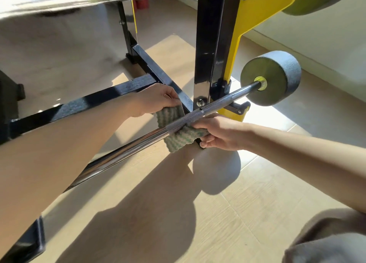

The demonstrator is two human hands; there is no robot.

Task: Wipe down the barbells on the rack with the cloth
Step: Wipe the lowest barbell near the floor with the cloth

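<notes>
The barbell (122, 155) crosses from the lower left of the frame to centre right, sitting low in the rack (210, 45). Nearest you, your right hand (219, 134) has its fingers curled round one end of the cloth (178, 141), which loops under the bar. Just beyond, your left hand (156, 101) pinches the other end. Saw too hard and the knurling may snag the weave, or your left knuckles could strike the upright. A sideways tug might also shift the bar and its far plate (271, 78).
</notes>
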